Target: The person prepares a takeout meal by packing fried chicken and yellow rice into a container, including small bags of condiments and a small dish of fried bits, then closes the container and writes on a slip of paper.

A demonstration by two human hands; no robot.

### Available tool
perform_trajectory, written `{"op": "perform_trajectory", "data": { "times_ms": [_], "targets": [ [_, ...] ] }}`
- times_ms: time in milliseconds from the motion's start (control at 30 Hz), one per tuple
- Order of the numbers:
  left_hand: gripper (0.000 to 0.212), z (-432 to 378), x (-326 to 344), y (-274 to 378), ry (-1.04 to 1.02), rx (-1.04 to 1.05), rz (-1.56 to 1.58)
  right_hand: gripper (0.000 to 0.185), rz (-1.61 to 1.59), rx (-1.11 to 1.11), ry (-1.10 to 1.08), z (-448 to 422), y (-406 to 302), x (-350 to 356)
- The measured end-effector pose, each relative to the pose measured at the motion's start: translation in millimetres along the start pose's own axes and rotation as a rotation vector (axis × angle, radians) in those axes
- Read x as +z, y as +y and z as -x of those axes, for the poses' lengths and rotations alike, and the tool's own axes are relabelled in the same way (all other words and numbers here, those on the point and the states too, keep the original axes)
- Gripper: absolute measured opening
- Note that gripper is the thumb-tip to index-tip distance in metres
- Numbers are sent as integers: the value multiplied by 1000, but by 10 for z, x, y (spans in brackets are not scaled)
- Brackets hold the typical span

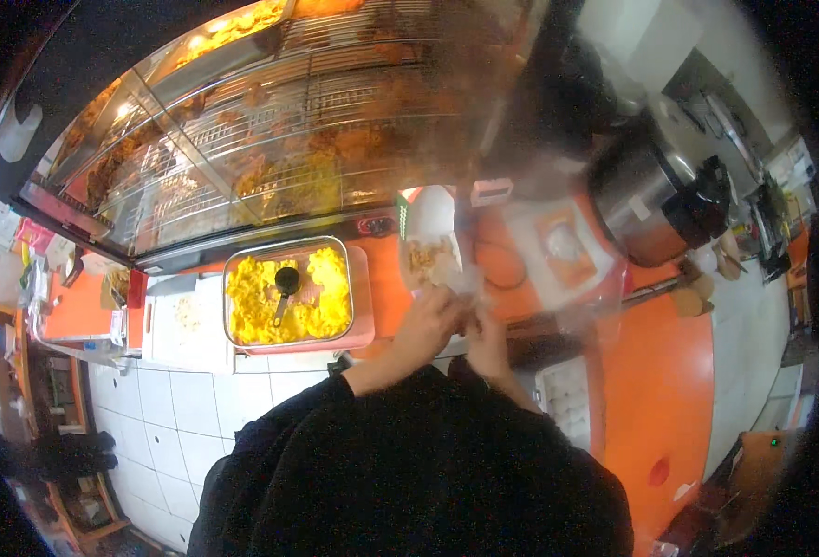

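Note:
My left hand and my right hand meet low in front of a paper takeaway box. Their fingers are pinched together around pale translucent plastic, apparently a small bag; blur hides its exact shape. The box lid stands raised, white inside with a green and red side. Light brown pieces of food lie in its tray, partly behind my fingers. Left of my hands, a clear rectangular tub holds bright yellow battered-looking food, and a black scoop rests in it.
Beyond the counter stands a lit glass display case with wire racks of fried food. A white cutting board bearing crumbs lies left of the tub. To the right are a large dark cooker and an orange counter. Haze blurs the right side.

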State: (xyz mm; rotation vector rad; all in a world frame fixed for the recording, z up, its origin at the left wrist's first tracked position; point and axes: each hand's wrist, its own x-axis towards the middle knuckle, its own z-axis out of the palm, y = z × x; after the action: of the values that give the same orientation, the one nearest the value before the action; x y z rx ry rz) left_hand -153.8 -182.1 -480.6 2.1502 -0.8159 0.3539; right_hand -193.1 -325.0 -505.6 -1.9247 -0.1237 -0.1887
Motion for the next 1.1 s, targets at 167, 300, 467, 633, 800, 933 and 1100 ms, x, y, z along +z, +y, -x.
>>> {"op": "perform_trajectory", "data": {
  "times_ms": [167,300,467,633,800,933,1100],
  "targets": [
    [39,72,52,121,-13,181,-92,29,-1359,414,102,-230,305,-10],
    [36,23,110,77,22,252,-92,50,-1459,208,-72,-392,5,-86],
    [30,44,44,123,-37,288,9,69,-1100,290,-188,-288,-308,-118],
    [27,155,184,161,-53,283,212,73,-957,437,-124,-356,-282,-107],
    [22,141,237,194,-157,205,324,74,-1073,486,-121,-399,-341,-84],
    [17,176,418,223,-171,520,504,61,-967,411,-303,-521,-193,-22],
    [24,111,166,219,35,325,326,60,-49,92,-283,-927,337,160]
  ]
}}
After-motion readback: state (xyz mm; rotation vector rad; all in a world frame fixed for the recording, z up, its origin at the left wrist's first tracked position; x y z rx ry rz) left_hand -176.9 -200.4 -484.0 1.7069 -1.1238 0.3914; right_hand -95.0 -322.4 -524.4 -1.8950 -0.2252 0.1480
